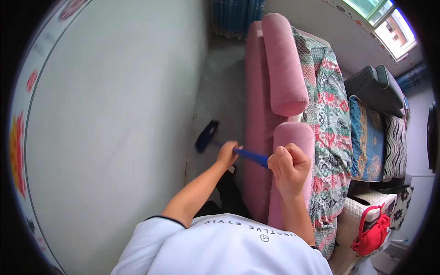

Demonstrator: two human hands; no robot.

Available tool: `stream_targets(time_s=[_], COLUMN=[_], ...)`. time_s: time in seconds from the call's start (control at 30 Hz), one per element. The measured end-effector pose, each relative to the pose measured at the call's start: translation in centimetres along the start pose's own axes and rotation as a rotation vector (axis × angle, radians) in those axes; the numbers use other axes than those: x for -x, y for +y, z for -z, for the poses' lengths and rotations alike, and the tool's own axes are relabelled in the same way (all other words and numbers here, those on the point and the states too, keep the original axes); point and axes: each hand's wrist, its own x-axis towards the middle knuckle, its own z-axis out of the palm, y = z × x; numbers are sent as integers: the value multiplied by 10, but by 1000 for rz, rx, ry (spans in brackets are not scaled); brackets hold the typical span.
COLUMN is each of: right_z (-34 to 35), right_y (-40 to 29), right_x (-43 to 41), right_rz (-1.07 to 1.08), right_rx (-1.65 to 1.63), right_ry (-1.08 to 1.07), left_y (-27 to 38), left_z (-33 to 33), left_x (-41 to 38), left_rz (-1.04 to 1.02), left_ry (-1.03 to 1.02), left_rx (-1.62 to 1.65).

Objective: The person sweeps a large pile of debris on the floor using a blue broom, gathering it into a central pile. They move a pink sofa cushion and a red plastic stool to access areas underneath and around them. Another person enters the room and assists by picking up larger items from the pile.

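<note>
Both of my hands grip the blue handle (253, 156) of a long-handled broom or mop. My left hand (228, 154) is closed around the lower part of the handle, over the floor. Higher up, near the handle's top end, my right hand (289, 165) makes a fist around it beside a pink bolster. The dark blue head (207, 136) rests on the grey floor (221, 86) near the wall, slightly blurred; whether it is a brush or a mop pad I cannot tell.
A pale wall (113, 103) rises on the left. On the right stands a pink sofa (256, 103) with pink bolsters (285, 65) and a patterned cover (330, 137). A blue curtain (237, 17) hangs at the far end. Beyond the sofa lies a red bag (373, 233).
</note>
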Motion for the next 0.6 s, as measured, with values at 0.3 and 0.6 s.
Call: stream_targets(time_s=[0.3,0.6], right_z=[20,20], right_y=[-22,-41], right_x=[-93,-179], right_rz=[-84,383], right_rx=[-243,-139], right_ry=[-107,-149], left_y=[23,48], left_z=[39,20], left_x=[-25,-262], left_rz=[112,-76], left_ry=[-256,-80], left_rx=[-162,-193])
